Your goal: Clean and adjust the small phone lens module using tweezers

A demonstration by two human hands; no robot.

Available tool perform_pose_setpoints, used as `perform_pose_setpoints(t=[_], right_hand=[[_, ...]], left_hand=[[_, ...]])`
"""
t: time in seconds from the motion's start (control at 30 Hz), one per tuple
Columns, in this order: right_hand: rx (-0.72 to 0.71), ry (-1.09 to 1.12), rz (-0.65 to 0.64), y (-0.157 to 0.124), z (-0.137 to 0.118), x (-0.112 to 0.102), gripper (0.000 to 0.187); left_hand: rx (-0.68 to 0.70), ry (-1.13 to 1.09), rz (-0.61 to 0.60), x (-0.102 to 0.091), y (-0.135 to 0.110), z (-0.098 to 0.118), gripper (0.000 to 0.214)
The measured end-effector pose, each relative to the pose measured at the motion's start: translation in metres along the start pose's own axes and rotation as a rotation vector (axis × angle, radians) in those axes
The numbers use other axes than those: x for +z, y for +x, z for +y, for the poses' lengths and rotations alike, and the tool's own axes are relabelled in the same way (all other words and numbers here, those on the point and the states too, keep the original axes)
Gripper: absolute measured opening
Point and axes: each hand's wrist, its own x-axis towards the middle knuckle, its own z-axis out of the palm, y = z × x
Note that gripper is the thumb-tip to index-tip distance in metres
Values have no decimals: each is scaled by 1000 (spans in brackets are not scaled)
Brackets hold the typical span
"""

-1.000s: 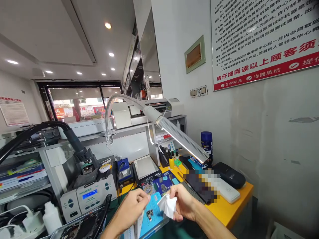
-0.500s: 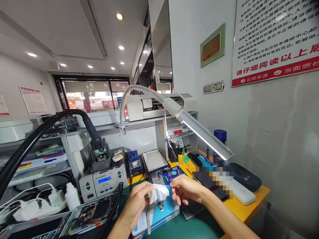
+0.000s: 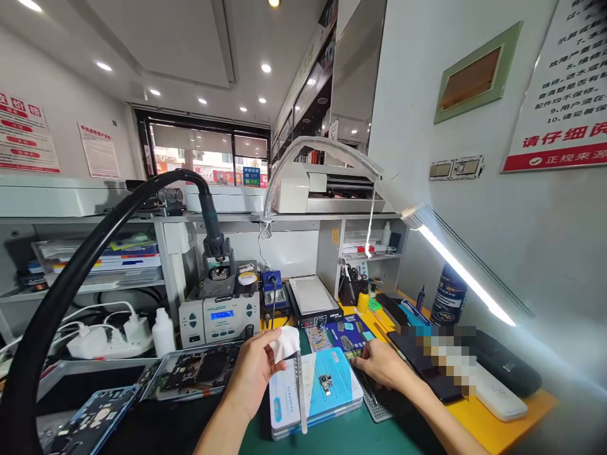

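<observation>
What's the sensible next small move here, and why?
Probably bring the tissue over to the small part: the left hand pinches the tissue close by, and the part lies uncovered on the blue box. The right hand is by the box's edge; whether it grips anything is unclear.

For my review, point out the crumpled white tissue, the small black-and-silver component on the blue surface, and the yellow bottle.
Crumpled white tissue [image 3: 287, 342]: head view, middle of its visible face.
Small black-and-silver component [image 3: 325, 383]: head view, its middle.
Yellow bottle [image 3: 363, 303]: head view, front of its body.
</observation>
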Motion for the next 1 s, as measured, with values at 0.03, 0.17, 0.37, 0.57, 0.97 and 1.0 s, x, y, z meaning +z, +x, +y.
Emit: perform_pose_setpoints(t=[0.03, 0.17, 0.37, 0.57, 0.97, 1.0], right_hand=[[4, -15, 0, 0, -2, -1, 33], [-79, -67, 88, -14, -18, -9, 33], [-299, -95, 27, -41, -90, 7, 32], [-297, -149, -26, -31, -138, 49, 25], [-333, 552, -229, -52, -108, 7, 24], [-338, 684, -301, -58, -104, 8, 29]], left_hand=[[12, -1, 13, -2, 1, 1, 11], [77, -13, 61, -5, 3, 4, 9], [150, -28, 53, -3, 2, 2, 19], [192, -124, 10, -7, 0, 3, 17], [105, -323, -9, -4, -2, 4, 8], [93, -349, -19, -3, -2, 5, 10]])
